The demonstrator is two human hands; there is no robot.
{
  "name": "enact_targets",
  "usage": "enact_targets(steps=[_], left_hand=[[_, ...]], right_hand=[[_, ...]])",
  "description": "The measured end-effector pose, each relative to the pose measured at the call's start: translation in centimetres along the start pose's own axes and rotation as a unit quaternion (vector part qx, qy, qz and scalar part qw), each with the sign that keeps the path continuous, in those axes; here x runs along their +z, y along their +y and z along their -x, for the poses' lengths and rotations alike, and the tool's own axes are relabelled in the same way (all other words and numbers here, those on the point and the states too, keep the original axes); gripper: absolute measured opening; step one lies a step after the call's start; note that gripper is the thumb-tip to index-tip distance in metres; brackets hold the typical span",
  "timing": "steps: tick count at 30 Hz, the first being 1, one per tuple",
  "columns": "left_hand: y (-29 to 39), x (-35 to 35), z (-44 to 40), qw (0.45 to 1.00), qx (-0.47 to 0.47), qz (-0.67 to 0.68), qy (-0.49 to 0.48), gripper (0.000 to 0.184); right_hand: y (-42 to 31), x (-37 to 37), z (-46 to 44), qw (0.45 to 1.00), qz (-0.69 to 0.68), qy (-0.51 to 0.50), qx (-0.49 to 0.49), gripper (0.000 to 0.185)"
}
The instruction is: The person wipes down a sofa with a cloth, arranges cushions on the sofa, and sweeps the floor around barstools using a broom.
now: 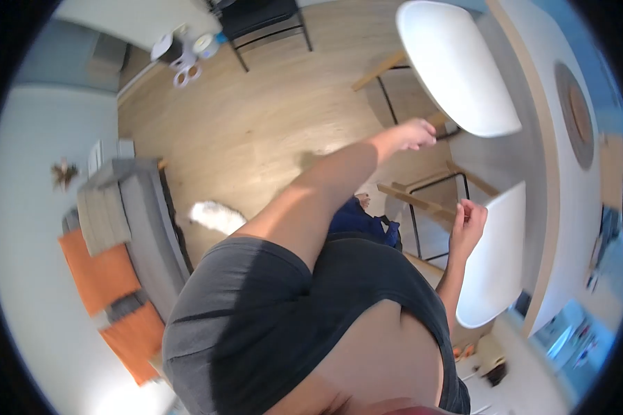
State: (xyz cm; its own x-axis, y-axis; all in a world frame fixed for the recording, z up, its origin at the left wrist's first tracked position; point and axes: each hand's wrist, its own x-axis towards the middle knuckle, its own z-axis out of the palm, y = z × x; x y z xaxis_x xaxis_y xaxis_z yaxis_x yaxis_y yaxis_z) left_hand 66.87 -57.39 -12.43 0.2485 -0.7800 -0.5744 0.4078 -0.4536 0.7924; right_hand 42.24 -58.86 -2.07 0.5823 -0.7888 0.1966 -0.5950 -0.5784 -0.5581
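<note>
My left hand is stretched far forward, with its fingers curled closed beside the wooden leg of a white chair. Whether it touches the leg, or holds anything, I cannot tell. My right hand is raised with bent fingers drawn together, in front of the edge of a second white chair. What its fingers hold, if anything, is hidden. Both chairs have smooth white seats, wooden legs and black metal braces.
A light-edged counter runs behind the chairs. To the left stands a grey sofa with orange cushions. A fluffy white thing lies on the wooden floor. Farther off is a black chair.
</note>
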Motion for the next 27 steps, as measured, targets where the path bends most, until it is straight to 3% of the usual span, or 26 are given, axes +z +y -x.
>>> enact_targets(steps=[2, 5, 7, 8, 9, 11, 12, 13, 14, 17, 19, 22, 24, 27], left_hand=[[-3.6, -1.4, 0.7, 0.998, 0.019, 0.053, 0.026, 0.037], [-7.5, -5.1, 3.1, 0.991, 0.055, 0.108, 0.061, 0.033], [-8.8, -8.3, 5.9, 0.991, -0.006, 0.108, 0.078, 0.03], [-10.2, -10.2, 7.4, 0.988, 0.0, 0.121, 0.098, 0.03], [-12.3, -12.0, 8.6, 0.979, 0.03, 0.026, 0.199, 0.028], [-15.8, -15.2, 11.2, 0.914, 0.088, -0.161, 0.363, 0.023], [-16.8, -16.7, 12.9, 0.91, 0.086, -0.149, 0.377, 0.023], [-17.7, -18.8, 15.0, 0.921, 0.076, -0.068, 0.376, 0.02], [-19.0, -20.2, 16.9, 0.926, 0.066, 0.017, 0.372, 0.018], [-23.3, -24.5, 22.0, 0.892, 0.082, 0.159, 0.415, 0.011], [-24.8, -26.9, 26.5, 0.867, 0.07, 0.217, 0.443, 0.009], [-28.1, -28.0, 32.6, 0.811, 0.059, 0.305, 0.495, 0.014], [-30.7, -28.0, 36.8, 0.729, 0.068, 0.36, 0.578, 0.02], [-35.0, -25.1, 41.3, 0.638, 0.087, 0.405, 0.649, 0.023]], right_hand=[[-2.4, 2.8, -2.1, 0.994, -0.059, -0.092, -0.028, 0.01], [-6.6, 7.1, -3.3, 0.974, 0.032, -0.205, -0.09, 0.012], [-9.1, 9.5, -3.6, 0.954, 0.05, -0.276, -0.105, 0.018], [-11.6, 10.6, -3.0, 0.941, 0.037, -0.253, -0.224, 0.029], [-13.9, 11.7, -2.2, 0.914, 0.021, -0.225, -0.337, 0.041], [-16.7, 14.8, -1.1, 0.895, 0.005, -0.244, -0.372, 0.05], [-18.0, 15.9, -0.6, 0.884, -0.005, -0.255, -0.392, 0.06], [-20.0, 17.0, 0.2, 0.879, -0.012, -0.247, -0.408, 0.049], [-21.3, 18.1, 0.8, 0.868, -0.012, -0.259, -0.423, 0.049], [-25.1, 22.5, 3.1, 0.844, -0.056, -0.41, -0.342, 0.018], [-28.2, 24.7, 5.1, 0.808, -0.06, -0.444, -0.382, 0.015], [-32.4, 27.4, 7.9, 0.727, -0.012, -0.513, -0.456, 0.013], [-35.4, 28.8, 10.5, 0.613, 0.039, -0.532, -0.583, 0.018], [-38.0, 30.2, 14.8, 0.484, 0.042, -0.59, -0.646, 0.023]])
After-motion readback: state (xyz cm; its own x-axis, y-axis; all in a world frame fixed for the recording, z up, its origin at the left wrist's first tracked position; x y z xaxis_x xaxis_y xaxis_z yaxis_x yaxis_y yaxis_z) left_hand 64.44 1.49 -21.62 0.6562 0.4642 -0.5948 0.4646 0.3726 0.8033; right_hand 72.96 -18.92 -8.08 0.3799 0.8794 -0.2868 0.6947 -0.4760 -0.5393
